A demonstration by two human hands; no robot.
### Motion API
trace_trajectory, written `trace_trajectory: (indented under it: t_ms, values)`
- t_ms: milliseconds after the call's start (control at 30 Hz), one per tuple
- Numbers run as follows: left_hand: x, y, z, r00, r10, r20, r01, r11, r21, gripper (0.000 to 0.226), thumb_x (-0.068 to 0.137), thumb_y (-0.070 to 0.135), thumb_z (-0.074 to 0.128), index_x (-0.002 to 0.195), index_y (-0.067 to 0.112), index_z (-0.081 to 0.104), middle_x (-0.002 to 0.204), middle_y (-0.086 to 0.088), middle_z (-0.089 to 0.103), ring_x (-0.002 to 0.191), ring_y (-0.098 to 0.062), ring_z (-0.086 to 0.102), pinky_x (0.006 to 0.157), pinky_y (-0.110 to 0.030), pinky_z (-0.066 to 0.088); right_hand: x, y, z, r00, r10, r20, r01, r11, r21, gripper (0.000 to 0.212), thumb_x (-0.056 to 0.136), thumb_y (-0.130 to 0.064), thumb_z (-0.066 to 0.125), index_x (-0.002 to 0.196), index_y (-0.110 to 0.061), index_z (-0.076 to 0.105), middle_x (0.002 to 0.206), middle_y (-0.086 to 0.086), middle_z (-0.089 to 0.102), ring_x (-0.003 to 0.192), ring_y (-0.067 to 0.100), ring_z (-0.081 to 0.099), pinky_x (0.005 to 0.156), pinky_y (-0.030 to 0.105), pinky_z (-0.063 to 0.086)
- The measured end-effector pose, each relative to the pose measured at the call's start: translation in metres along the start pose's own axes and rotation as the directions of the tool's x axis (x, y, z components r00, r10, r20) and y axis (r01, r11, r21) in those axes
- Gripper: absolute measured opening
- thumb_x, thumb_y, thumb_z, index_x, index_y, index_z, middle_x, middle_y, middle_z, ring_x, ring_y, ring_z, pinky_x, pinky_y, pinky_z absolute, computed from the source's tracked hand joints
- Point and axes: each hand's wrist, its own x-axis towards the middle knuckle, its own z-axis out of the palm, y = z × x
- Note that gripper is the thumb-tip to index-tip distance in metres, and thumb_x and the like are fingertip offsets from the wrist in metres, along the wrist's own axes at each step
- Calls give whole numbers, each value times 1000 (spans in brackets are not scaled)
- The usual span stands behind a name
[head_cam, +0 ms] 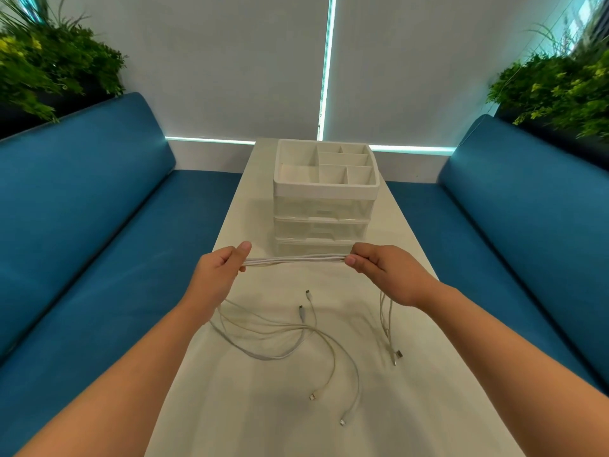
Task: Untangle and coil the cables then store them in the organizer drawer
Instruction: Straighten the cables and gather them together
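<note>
Cables (296, 259) bundled taut between left hand (217, 273) and right hand (379, 268), fingers pinching each end; loose ends trail on tabletop (263, 423), organizer (324, 192) just beyond.

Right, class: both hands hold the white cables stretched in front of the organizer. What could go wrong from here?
1. The left hand and right hand pinch several cables as one bundle; coiled together, they may stay tangled.
2. The loose ends cross on the table, so pulling could tighten a knot.
3. The organizer drawers look closed; a hand must let go, and a coil could spring open.
</note>
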Motion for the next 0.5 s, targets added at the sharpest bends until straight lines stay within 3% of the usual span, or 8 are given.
trace_trajectory:
  t_ms: [67,133,200,267,367,433,500]
  values:
    - [1,0,-2,999,-2,46,0,999,44,60,94,51,51,78,-6,58,62,-5,42,63,-17,38,60,-29,33,2,-3,-3,1000,-4,31,4,1000,-11,38,99,-47,36,80,-18,51,65,-4,52,64,15,48,66,36,44]
    - [4,-2,-3,996,23,82,-35,987,157,51,96,53,48,78,10,69,80,-7,61,81,-19,52,73,-29,42,5,-3,-5,998,-2,68,4,999,-32,41,99,-49,35,87,-16,56,70,-1,56,68,17,52,70,36,46]
    - [13,-4,-5,982,178,57,-186,898,398,41,96,54,45,90,26,74,114,6,64,112,-21,50,95,-40,42,8,-4,-7,995,4,104,2,998,-60,42,99,-51,34,92,-17,58,75,0,60,72,17,55,73,36,47]
    - [16,8,-1,925,381,-9,-320,789,524,39,98,50,44,105,25,73,133,6,56,126,-22,40,101,-41,36,11,-8,-9,991,1,131,10,997,-82,40,99,-50,34,89,-18,57,75,0,59,71,16,54,72,34,45]
    - [6,54,31,845,534,36,-494,754,433,35,102,35,43,114,13,67,124,-2,61,117,-18,50,92,-24,36,20,-21,-10,985,-26,168,45,993,-112,42,99,-50,34,88,-16,56,76,3,60,71,18,54,71,36,45]
    - [-10,82,65,855,492,166,-516,771,373,33,104,34,37,109,12,61,107,-4,63,100,-21,57,85,-31,42,27,-34,-8,984,-56,172,76,991,-113,38,101,-43,37,91,-15,60,80,2,64,73,18,56,71,35,46]
    - [-20,94,91,878,420,232,-479,782,399,40,104,44,26,104,15,53,93,-3,62,86,-22,58,73,-35,43,35,-41,-7,985,-66,158,80,993,-86,29,100,-24,43,93,-5,64,84,10,67,73,24,57,71,37,47]
